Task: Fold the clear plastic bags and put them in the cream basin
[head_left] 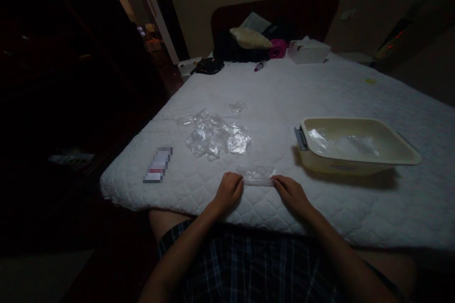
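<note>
A clear plastic bag is stretched between my two hands, just above or on the bed near its front edge. My left hand pinches its left end, and my right hand pinches the right end. The bag's near edge looks folded into a narrow strip. Beyond my hands lies a loose heap of crumpled clear plastic bags, with one small separate piece behind it. To the right stands a cream plastic bin with a grey handle clip; some clear plastic lies inside.
The white quilted bed spans the area before me. A pixelated flat object lies at left. Toward the headboard are a white box, a rolled pink cloth, a pillow and a dark bag. The room is dim.
</note>
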The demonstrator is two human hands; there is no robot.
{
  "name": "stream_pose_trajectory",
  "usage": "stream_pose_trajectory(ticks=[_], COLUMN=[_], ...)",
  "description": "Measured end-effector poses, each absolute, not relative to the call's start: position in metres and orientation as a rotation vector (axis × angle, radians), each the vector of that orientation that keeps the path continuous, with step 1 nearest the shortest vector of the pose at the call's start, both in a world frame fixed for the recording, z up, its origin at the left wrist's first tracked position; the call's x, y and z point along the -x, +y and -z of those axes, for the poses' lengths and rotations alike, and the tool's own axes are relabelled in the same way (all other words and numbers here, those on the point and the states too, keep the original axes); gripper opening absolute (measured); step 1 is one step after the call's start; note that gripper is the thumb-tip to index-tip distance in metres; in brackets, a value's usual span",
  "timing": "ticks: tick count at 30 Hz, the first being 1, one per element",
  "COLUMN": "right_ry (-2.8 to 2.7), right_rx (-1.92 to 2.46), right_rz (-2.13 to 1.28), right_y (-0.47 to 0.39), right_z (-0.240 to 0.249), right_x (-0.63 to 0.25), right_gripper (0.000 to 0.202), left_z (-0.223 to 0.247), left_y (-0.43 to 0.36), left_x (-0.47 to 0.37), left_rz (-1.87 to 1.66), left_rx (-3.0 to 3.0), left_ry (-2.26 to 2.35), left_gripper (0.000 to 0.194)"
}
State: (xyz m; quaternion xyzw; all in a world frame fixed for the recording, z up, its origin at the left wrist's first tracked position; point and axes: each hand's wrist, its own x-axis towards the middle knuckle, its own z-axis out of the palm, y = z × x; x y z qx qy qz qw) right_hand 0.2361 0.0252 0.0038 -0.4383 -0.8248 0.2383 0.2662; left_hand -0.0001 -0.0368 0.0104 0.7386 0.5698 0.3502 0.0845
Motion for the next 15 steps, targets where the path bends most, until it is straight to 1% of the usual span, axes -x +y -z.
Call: stream_pose_trajectory(ticks=[3, 9, 15], right_ry=[-2.247, -2.254, -2.312], right_rx=[1.237, 1.146, 1.053], right_rz=[-0.604, -0.477, -0.448], right_y=[0.0272, 0.0265, 0.0261], right_z=[-0.0082, -0.0127, -0.0096], right_x=[-0.2307, -0.2272, -0.2287], right_gripper=[0.029, 0.025, 0.025], left_z=[-0.0143, -0.0104, -0.0058], left_y=[-0.0326, -0.0307, -0.0352], left_x=[-0.004, -0.0054, -0.003], left_rz=[-1.033, -1.137, -1.009], left_rx=[-2.148, -2.178, -2.398], left_ry=[1.816, 1.835, 1.764], left_gripper=[0.017, 0.014, 0.007])
